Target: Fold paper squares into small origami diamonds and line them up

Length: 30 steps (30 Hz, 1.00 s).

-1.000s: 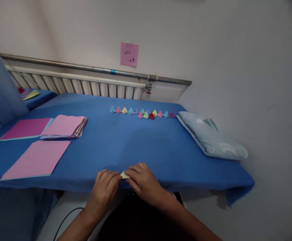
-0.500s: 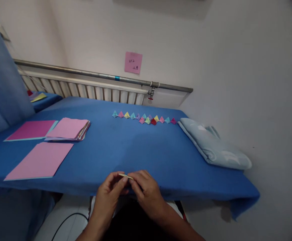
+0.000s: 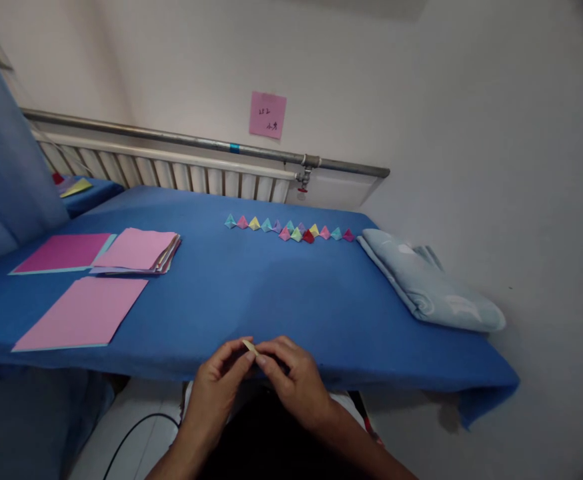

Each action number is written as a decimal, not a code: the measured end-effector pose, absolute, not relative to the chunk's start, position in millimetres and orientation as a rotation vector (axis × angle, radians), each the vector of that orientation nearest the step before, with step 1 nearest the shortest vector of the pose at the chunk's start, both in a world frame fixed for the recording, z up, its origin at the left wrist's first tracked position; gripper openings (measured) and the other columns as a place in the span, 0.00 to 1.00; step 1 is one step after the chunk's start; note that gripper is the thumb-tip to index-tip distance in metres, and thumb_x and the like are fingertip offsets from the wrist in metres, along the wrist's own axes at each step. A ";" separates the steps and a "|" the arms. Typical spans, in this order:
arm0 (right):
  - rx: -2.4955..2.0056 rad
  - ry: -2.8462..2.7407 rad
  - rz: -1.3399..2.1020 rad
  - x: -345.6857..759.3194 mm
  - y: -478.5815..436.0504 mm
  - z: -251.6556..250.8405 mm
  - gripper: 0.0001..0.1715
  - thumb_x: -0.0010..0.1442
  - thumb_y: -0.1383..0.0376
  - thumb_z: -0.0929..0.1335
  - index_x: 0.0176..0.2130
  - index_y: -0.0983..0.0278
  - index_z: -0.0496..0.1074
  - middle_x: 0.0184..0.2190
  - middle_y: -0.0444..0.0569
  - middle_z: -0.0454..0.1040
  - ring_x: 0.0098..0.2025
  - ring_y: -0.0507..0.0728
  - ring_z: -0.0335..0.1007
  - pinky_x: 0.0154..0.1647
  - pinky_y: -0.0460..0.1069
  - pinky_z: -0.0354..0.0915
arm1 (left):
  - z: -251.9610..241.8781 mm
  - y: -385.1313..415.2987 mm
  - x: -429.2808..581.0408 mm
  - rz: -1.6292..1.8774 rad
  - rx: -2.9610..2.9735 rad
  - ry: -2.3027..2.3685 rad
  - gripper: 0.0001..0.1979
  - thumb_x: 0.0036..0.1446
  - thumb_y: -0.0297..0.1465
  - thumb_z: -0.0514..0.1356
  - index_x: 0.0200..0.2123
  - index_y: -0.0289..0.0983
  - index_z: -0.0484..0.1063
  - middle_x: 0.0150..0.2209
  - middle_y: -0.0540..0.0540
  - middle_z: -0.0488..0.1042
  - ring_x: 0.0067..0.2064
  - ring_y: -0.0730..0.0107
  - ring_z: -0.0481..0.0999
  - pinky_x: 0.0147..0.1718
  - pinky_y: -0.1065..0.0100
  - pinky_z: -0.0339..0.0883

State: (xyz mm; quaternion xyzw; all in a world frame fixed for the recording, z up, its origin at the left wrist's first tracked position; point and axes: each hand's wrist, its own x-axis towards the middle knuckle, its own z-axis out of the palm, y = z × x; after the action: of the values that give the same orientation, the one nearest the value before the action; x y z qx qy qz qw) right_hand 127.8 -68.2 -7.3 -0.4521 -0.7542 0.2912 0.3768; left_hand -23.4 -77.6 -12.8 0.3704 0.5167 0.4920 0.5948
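A small piece of folded yellow paper is pinched between both hands, just above the near edge of the table. My left hand grips it from the left with thumb and fingers. From the right, my right hand closes on its other end. Much of the paper is hidden by the fingers. Farther back, a row of small folded paper pieces in several colours lies across the blue cloth, with a few more in front of its right half.
At the left lie pink sheets, a magenta sheet and a stack of coloured paper. A folded light-blue blanket rests at the right. Behind the table stand a radiator and a pipe; a curtain hangs at left.
The yellow paper has turned between my fingers and now shows more of its face. Both hands stay nearly in place. The view has shifted slightly.
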 end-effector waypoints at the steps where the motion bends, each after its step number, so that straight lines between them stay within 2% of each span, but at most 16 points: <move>1: -1.159 -1.924 0.750 127.9 -68.4 -7.6 0.11 0.64 0.63 0.63 0.42 0.60 0.74 0.34 0.47 0.74 0.37 0.54 0.69 0.39 0.49 0.65 | -13.8 -77.5 -23.8 1.132 0.875 1.205 0.21 0.44 0.43 0.66 0.40 0.37 0.77 0.39 0.45 0.79 0.42 0.61 0.75 0.45 0.62 0.67; 9: -1.182 -1.919 0.745 127.7 -70.5 -4.8 0.10 0.64 0.66 0.63 0.41 0.62 0.74 0.33 0.47 0.74 0.36 0.53 0.69 0.38 0.48 0.64 | -16.8 -77.7 -25.3 1.096 0.992 1.257 0.19 0.48 0.43 0.63 0.41 0.38 0.76 0.41 0.45 0.79 0.46 0.59 0.75 0.50 0.60 0.63; 17: -1.245 -2.301 0.221 124.3 -68.3 -6.6 0.13 0.63 0.71 0.60 0.45 0.66 0.69 0.35 0.53 0.75 0.36 0.58 0.70 0.38 0.52 0.65 | -19.6 -74.7 -20.9 1.196 1.396 1.400 0.12 0.52 0.36 0.59 0.39 0.40 0.77 0.40 0.45 0.79 0.43 0.61 0.76 0.46 0.60 0.68; 21: -1.278 -2.277 0.260 119.9 -63.1 -9.7 0.12 0.64 0.71 0.58 0.40 0.66 0.69 0.33 0.52 0.75 0.34 0.57 0.71 0.36 0.51 0.67 | -18.7 -72.2 -16.7 1.234 1.572 1.469 0.12 0.54 0.34 0.56 0.39 0.40 0.75 0.38 0.44 0.79 0.41 0.62 0.77 0.42 0.59 0.70; 30: -1.262 -2.160 0.311 116.5 -54.0 -3.4 0.12 0.63 0.72 0.57 0.41 0.65 0.68 0.34 0.52 0.73 0.35 0.56 0.70 0.37 0.50 0.67 | -16.3 -57.4 -8.8 1.271 1.546 1.535 0.14 0.56 0.37 0.55 0.41 0.38 0.74 0.40 0.42 0.79 0.40 0.60 0.78 0.41 0.58 0.70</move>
State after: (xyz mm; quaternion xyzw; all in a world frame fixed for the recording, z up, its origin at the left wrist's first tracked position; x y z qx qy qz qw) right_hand 116.5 -54.0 -3.4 -0.4767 -0.8159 0.1175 0.3054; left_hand -8.8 -57.4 -16.3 0.5838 0.5797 0.4798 0.3047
